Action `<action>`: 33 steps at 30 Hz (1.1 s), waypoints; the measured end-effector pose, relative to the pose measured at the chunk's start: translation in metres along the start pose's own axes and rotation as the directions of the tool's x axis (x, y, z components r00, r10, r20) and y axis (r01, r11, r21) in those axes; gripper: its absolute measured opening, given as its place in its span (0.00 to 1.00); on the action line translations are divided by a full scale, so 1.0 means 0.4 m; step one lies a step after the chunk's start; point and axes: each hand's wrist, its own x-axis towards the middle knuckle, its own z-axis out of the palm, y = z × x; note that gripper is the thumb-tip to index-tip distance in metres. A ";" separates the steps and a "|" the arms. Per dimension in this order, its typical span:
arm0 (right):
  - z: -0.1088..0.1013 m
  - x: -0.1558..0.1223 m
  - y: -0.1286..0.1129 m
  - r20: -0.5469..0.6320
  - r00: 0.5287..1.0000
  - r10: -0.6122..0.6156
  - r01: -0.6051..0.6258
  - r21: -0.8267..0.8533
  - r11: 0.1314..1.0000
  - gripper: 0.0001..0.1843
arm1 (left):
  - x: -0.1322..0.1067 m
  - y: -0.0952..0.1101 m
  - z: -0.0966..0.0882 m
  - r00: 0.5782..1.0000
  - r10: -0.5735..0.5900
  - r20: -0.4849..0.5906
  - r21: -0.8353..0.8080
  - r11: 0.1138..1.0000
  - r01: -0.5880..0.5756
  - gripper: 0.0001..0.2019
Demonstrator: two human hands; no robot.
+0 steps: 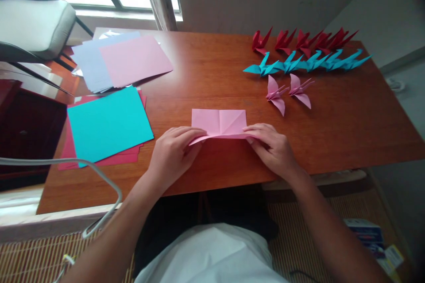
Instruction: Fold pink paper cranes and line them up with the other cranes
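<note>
A pink sheet of origami paper [219,122] lies near the front of the wooden table, with crease lines across it and its near edge raised. My left hand [177,148] pinches the near left corner between thumb and fingers. The near right corner is pinched the same way by my right hand [272,148]. To the right, beyond my right hand, stand two folded pink paper cranes [275,95]. Behind them is a row of several blue paper cranes [308,63], and farther back a row of several red ones [303,42].
On the left lie turquoise sheets [111,126] over red paper [122,158]. Pink and pale lilac sheets [136,62] are stacked behind them. A grey bent tube [109,181] crosses the table's left front corner. A chair [40,26] stands by the window.
</note>
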 end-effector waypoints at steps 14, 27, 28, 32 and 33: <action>0.031 0.081 -0.038 -0.055 0.928 0.369 -0.370 -0.018 0.929 0.13 | -0.025 0.138 0.030 0.990 0.129 0.053 0.353 0.925 -0.139 0.28; 0.022 0.086 -0.016 -0.049 0.991 0.123 -0.132 -0.339 0.931 0.24 | -0.023 0.136 0.091 0.969 0.018 0.247 0.345 0.933 -0.106 0.38; 0.021 0.095 -0.009 -0.023 0.993 0.114 -0.115 -0.344 0.932 0.25 | -0.022 0.137 0.088 0.967 0.019 0.253 0.345 0.932 -0.108 0.38; 0.013 0.131 0.005 0.088 0.989 0.115 -0.077 -0.356 0.931 0.22 | -0.015 0.141 0.079 0.964 0.024 0.265 0.346 0.931 -0.119 0.37; 0.011 0.139 0.006 0.115 0.986 0.117 -0.067 -0.369 0.927 0.21 | -0.014 0.141 0.079 0.963 0.023 0.268 0.347 0.930 -0.119 0.37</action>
